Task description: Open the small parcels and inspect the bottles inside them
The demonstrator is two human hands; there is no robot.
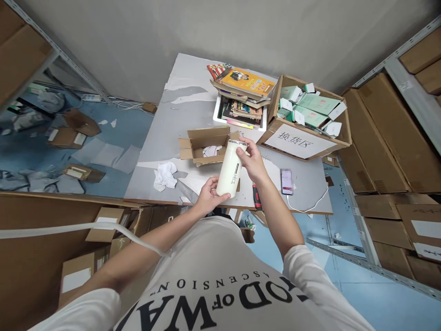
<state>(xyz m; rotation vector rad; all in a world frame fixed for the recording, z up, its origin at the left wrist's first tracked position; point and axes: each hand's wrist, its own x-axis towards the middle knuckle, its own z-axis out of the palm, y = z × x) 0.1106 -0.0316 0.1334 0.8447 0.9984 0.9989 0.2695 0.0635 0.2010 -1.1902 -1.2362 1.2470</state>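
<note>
Likely for steadiness, left fingers (210, 185) clasp the cream tumbler (229, 171) low, right fingers (250, 146) high, open carton (208, 137) beyond them

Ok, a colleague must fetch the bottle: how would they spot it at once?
On the grey table, find the small open carton. Just nearer the camera, the left hand and right hand hold the bottle. It's the pale cylinder with dark lettering, unlike the brown, boxy carton.

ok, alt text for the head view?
A cream bottle is held over a table, left hand at its base, right hand near its top. Beyond it are an open carton, books and a box of green packs; a phone lies to the right.
</note>
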